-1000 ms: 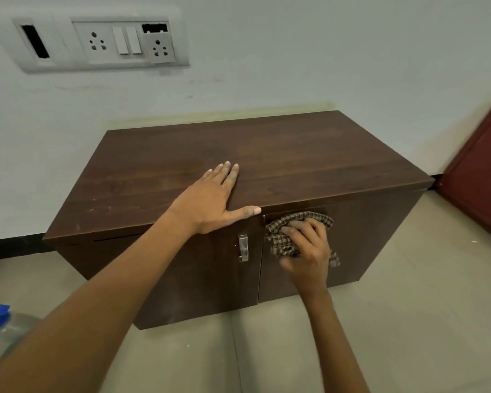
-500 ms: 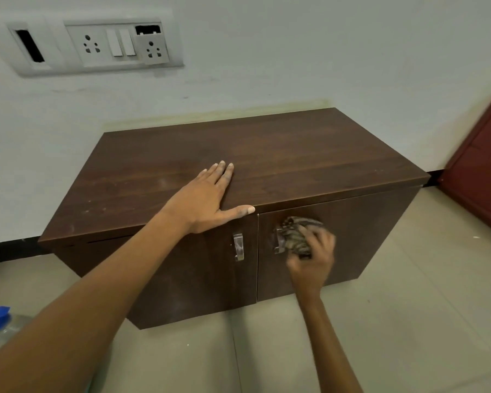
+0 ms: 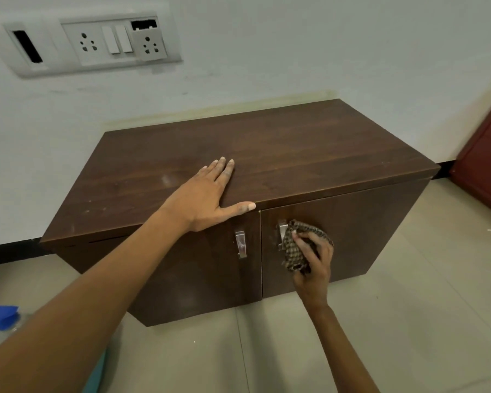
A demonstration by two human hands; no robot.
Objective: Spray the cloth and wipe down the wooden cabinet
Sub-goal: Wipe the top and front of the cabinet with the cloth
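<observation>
Peeking in at the far left edge, a blue spray-bottle cap [image 3: 0, 317] shows above a clear, blurred body; most of the bottle is cut off by the frame and by the left forearm crossing in front of it. High on the pale wall, a white switch plate [image 3: 97, 43] carries two sockets, two rocker switches and two dark open slots, its left end soft and hard to read.

Below it stands the wooden cabinet [image 3: 309, 154], a low, boxy piece in dark brown woodgrain laminate with a flat rectangular top and two plain doors, resting on beige floor tiles [image 3: 408, 321]. The left hand [image 3: 207, 195] lies flat and spread wide on the top near the front edge, holding nothing, its thumb stretched along that edge. Beneath it, the left door's metal handle [image 3: 240, 244] is a short, shiny vertical bar.

The right door's handle [image 3: 281, 232] is partly hidden behind the cloth [image 3: 298, 251], a bunched brown-and-cream checked fabric pressed to the door front just beside and touching that handle. The right hand [image 3: 313, 265] is closed around the cloth from below and to the right, fingers curled over its weave. A dark red door [image 3: 485, 165] is cut off at the far right.
</observation>
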